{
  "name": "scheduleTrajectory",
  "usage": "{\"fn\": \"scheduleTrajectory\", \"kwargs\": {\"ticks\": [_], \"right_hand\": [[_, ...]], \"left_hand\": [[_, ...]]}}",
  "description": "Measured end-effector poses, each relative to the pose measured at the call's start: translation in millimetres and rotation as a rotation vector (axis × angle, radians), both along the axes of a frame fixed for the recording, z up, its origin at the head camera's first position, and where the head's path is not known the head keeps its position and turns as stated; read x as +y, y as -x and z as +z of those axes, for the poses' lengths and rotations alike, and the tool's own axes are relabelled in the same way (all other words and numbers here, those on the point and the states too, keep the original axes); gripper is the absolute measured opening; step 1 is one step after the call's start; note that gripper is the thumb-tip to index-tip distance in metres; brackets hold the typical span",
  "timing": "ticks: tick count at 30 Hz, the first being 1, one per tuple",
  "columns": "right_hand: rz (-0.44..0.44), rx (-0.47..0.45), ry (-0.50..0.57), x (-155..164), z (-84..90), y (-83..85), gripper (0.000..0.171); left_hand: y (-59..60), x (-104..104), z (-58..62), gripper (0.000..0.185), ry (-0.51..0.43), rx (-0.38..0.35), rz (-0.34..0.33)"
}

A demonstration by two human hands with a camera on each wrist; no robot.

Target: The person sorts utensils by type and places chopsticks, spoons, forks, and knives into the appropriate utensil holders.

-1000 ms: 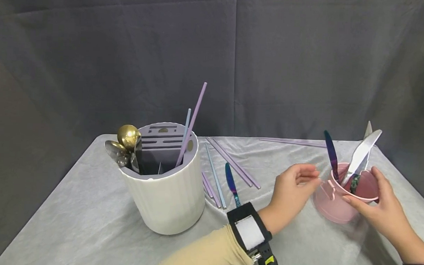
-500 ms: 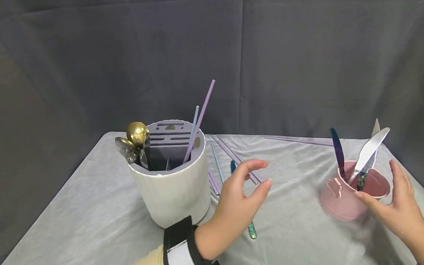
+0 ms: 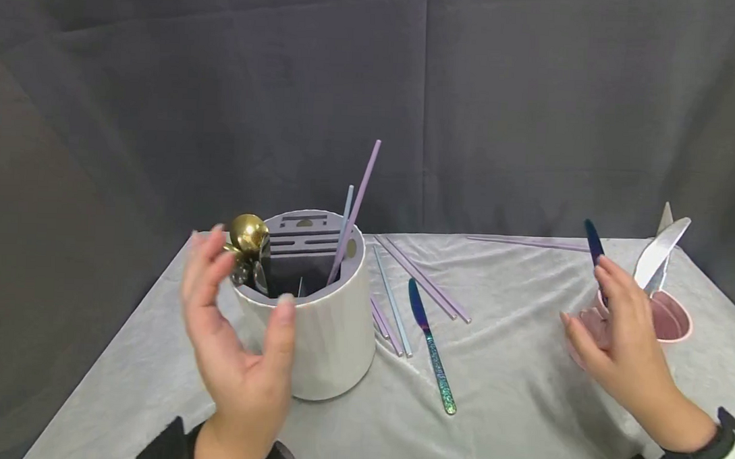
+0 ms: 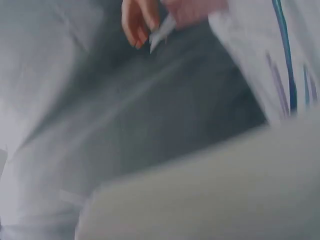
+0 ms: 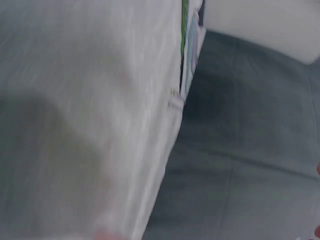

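Head view shows one table under a pale grey wrinkled cloth [image 3: 519, 410] filling the lower half of the frame, against a dark grey fabric backdrop [image 3: 166, 80]. One white ribbed round utensil holder with a grey slotted insert [image 3: 330, 336] stands left of centre, holding a gold ball-ended spoon [image 3: 248, 232], one lilac chopstick [image 3: 359, 202] and one pale blue chopstick [image 3: 346, 208]. The left hand [image 3: 236, 346] hovers just in front of it at lower left, fingers spread and relaxed, holding nothing. One small pink cup [image 3: 671, 321] sits at the right edge with three knives in it; the right hand [image 3: 619, 339] covers its near side, fingers loosely extended. One iridescent blue-green table knife [image 3: 431, 346] lies at centre beside several loose chopsticks. No writing is readable.
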State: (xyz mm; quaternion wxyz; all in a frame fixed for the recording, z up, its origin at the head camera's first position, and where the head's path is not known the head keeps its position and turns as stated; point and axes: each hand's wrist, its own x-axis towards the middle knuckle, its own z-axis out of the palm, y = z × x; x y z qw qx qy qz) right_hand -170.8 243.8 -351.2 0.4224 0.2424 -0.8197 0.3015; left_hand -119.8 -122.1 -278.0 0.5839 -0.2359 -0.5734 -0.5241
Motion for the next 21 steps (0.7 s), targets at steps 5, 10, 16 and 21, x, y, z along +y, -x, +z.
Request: {"fn": "scheduleTrajectory", "kwargs": {"ticks": [5, 10, 16, 21], "right_hand": [[0.078, -0.116, -0.043, -19.7, -6.5, 9.0, 0.076], [0.130, -0.273, -0.057, -33.5, -13.5, 20.9, 0.064], [0.151, -0.439, -0.083, -49.8, -19.6, 37.6, 0.057], [0.165, -0.689, -0.069, -67.7, -17.9, 55.0, 0.052]], "left_hand": [[-2.8, -26.3, 2.4, 0.095, -0.041, -0.240, 0.036], [0.3, -36.4, -14.6, 0.122, 0.074, -0.509, 0.111], [11.2, -41.1, -33.6, 0.135, 0.168, -0.688, 0.134], [17.4, -42.5, -41.5, 0.143, 0.130, -0.759, 0.050]]}}
